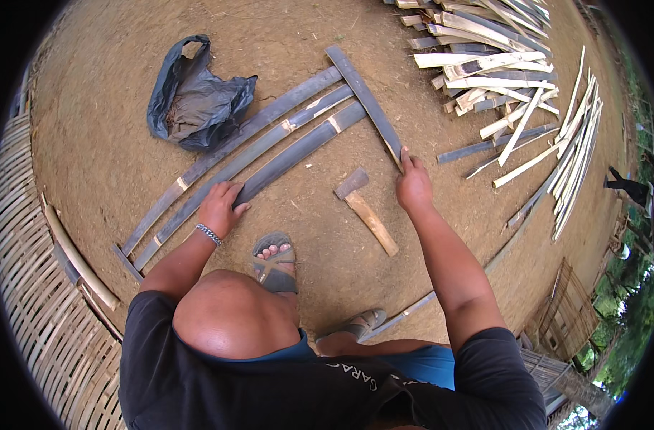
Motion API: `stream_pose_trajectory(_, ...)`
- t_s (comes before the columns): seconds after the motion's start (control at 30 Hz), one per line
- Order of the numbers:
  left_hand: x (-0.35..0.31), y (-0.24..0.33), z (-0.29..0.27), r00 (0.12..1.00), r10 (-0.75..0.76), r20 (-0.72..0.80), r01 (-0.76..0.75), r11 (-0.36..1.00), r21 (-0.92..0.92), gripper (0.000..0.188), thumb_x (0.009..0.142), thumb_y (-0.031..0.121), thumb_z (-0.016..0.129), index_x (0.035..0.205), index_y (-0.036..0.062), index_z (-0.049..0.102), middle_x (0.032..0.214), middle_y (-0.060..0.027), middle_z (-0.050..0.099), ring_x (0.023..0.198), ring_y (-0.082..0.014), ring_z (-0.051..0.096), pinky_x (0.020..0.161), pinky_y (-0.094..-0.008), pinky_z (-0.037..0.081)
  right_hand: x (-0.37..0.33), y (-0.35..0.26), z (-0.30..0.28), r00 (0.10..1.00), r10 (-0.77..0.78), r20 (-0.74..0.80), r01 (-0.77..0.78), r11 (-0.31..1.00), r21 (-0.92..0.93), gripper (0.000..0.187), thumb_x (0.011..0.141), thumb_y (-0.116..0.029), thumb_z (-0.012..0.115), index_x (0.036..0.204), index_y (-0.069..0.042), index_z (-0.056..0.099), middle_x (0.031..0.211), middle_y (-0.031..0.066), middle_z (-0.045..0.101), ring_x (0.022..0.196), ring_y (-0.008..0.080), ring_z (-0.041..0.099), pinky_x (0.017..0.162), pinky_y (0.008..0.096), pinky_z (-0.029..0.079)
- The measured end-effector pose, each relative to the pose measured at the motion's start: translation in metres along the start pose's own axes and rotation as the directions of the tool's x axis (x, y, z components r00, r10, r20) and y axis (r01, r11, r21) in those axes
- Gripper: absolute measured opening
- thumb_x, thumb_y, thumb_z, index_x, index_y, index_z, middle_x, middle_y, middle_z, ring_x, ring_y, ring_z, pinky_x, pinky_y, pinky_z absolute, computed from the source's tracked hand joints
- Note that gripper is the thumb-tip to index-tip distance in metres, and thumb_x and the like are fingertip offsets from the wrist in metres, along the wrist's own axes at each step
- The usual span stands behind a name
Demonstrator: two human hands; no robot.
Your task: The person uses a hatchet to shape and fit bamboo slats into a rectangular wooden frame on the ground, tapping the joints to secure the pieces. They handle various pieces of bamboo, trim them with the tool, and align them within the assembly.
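My left hand (223,210) is closed around the near end of a dark bamboo slat (298,155), its thumb along the end. Beside that slat, two longer dark slats, a middle one (259,148) and an outer one (252,130), lie roughly parallel on the ground. My right hand (414,180) grips the near end of another bamboo slat (366,93), which lies crosswise at the far ends of the three. At the lower left, a short dark crosspiece (127,262) meets the two longer slats. A hatchet (370,221) with a wooden handle lies between my hands.
A black plastic bag (198,104) lies crumpled beyond the slats. Split bamboo pieces form a pile (484,64) at the far right, with pale thin strips (574,158) nearer. Woven bamboo fencing (55,308) edges the left. My sandalled foot (275,261) stands by the hatchet.
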State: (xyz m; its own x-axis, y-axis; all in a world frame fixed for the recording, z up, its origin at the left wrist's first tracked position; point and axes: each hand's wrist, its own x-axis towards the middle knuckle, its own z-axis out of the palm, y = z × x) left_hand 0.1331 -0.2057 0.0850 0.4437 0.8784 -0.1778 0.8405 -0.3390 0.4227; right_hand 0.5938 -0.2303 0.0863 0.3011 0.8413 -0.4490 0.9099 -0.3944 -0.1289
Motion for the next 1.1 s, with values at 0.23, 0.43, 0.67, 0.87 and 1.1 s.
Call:
stream_pose_trajectory(0.23,0.0,0.0,0.002,1.0,0.011,0.001,-0.012,1.0,0.011,0.054,0.074,0.023,0.085,0.122,0.0078,0.067,0.116,-0.01,0.065,0.108,-0.0314,0.061,0.091,-0.042,0.052,0.002,0.007,0.003,0.997,-0.02,-0.071,0.019,1.0,-0.007,0.058,0.092,-0.008,0.061,0.149,-0.017,0.053,0.136,0.0152,0.06,0.118,0.0355,0.063,0.098,0.0431,0.053)
stream_pose_trajectory(0.43,0.002,-0.003,0.001,0.999,0.043,0.005,-0.043,0.999,0.007,0.054,0.073,0.023,0.086,0.122,0.0079,0.067,0.117,-0.0098,0.065,0.109,-0.0316,0.061,0.092,-0.0419,0.052,0.002,0.008,-0.005,0.995,-0.061,-0.076,0.064,0.997,0.038,0.055,0.091,-0.009,0.063,0.146,-0.016,0.056,0.134,0.0149,0.062,0.116,0.0353,0.064,0.097,0.0436,0.053)
stream_pose_trajectory(0.67,0.013,0.012,-0.017,0.998,0.063,0.001,-0.063,0.998,-0.021,0.055,0.073,0.025,0.086,0.121,0.0075,0.066,0.118,-0.0108,0.064,0.109,-0.0331,0.061,0.092,-0.0426,0.052,0.014,-0.012,-0.034,0.996,-0.082,-0.046,0.085,0.995,0.053,0.058,0.09,-0.017,0.069,0.147,-0.013,0.054,0.148,0.0115,0.054,0.131,0.0339,0.056,0.107,0.0427,0.049)
stream_pose_trajectory(0.87,0.118,0.064,-0.041,0.908,0.409,-0.086,-0.416,0.905,-0.087,0.053,0.082,0.026,0.08,0.129,0.0077,0.063,0.122,-0.0125,0.062,0.113,-0.0361,0.058,0.097,-0.0467,0.047,0.035,-0.025,-0.002,0.983,-0.181,-0.043,0.176,0.981,-0.086,0.066,0.094,-0.014,0.061,0.156,-0.012,0.039,0.161,0.0094,0.04,0.141,0.0318,0.047,0.114,0.0403,0.044)
stream_pose_trajectory(1.1,0.285,0.135,-0.004,0.865,0.465,0.186,-0.499,0.835,0.232,0.069,0.1,0.038,0.058,0.159,0.0132,0.031,0.166,-0.0136,0.028,0.155,-0.0309,0.022,0.126,-0.05,0.021,0.038,-0.047,-0.036,0.959,-0.073,0.272,0.16,0.936,-0.314,0.067,0.1,-0.009,0.041,0.164,-0.013,0.021,0.172,0.0029,0.019,0.148,0.0244,0.041,0.117,0.0457,0.04)
